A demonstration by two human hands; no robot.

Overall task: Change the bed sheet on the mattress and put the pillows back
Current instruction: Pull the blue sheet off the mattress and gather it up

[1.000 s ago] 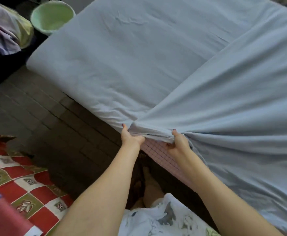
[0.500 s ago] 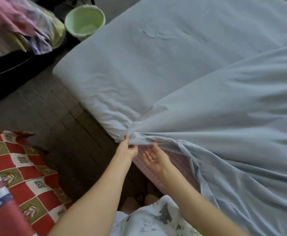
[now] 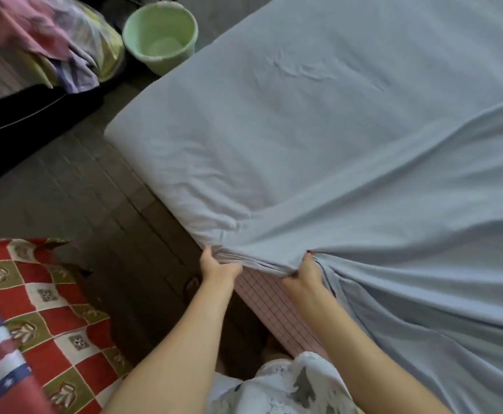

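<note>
At the mattress's near edge, the left hand and right hand, a little apart, each clamp a bunched fold of the pale blue bed sheet, which covers the left corner, baring the pink checked side between them.

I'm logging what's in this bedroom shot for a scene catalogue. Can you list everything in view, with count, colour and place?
bed sheet: one, pale blue, spread over the mattress, edge bunched at the near side
mattress: one, pink checked side showing below the lifted sheet edge
bucket: one, light green, on the floor past the bed's far corner
pile of clothes: one heap, pink, lilac and yellow, top left
patterned cloth: one, red, white and olive squares, bottom left
floor: dark tiles, left of the bed
left hand: grips the sheet edge
right hand: grips the sheet edge
</note>
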